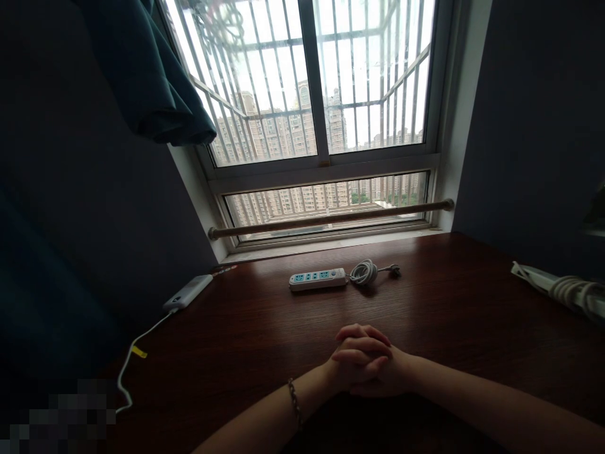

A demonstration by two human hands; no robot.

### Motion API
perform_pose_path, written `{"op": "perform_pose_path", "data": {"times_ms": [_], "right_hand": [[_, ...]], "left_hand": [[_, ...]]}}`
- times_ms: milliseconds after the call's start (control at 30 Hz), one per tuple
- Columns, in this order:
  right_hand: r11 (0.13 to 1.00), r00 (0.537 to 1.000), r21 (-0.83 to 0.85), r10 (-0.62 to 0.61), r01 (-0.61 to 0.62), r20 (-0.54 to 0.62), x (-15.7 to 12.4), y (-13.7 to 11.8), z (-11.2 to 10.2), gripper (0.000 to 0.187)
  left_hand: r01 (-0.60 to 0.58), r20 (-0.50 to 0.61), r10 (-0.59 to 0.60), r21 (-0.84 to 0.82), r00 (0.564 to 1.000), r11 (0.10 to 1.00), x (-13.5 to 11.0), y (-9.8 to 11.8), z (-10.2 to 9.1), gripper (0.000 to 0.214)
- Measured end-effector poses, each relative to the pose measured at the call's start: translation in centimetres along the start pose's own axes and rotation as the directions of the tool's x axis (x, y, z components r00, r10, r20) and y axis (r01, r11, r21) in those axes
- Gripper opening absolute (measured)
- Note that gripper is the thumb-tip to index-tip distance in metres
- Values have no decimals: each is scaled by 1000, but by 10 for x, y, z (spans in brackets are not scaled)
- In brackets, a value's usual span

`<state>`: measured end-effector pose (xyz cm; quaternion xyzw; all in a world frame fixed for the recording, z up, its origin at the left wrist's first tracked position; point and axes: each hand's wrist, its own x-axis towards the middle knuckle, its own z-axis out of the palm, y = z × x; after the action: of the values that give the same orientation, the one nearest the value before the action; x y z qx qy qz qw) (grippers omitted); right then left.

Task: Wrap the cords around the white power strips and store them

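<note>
My left hand (339, 373) and my right hand (397, 371) are clasped together over the dark wooden table (265, 340), fingers interlaced. Both are closed around each other, and no object shows between them; the palms are hidden. A chain bracelet (295, 403) circles my left wrist. Beyond the hands, apart from them, lies a white power strip (318, 280) with blue-green socket faces. Its grey-white cord (363, 272) is coiled at the right end, and the dark plug (394, 270) points right.
At the left table edge lies a white device (190, 292) with a white cable (123, 372) bearing a yellow tag (139, 352). A white object with wound cord (567, 291) sits at the right. Behind the table are a barred window, a horizontal rail (331, 219) and a blue curtain (155, 94).
</note>
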<state>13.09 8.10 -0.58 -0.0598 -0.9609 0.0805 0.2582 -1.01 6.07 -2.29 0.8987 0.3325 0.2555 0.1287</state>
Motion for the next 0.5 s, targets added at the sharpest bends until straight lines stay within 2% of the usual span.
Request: {"op": "perform_pose_path", "data": {"times_ms": [100,500], "right_hand": [[1000,1000,-2,-9,9,-10,0,0,0,60],[1000,999,-7,-31,30,-34,0,-2,-1,58]], "left_hand": [[-5,-21,5,-33,1000,999,0,1,0,19],[10,-12,-10,24,1000,1000,0,-1,3,19]]}}
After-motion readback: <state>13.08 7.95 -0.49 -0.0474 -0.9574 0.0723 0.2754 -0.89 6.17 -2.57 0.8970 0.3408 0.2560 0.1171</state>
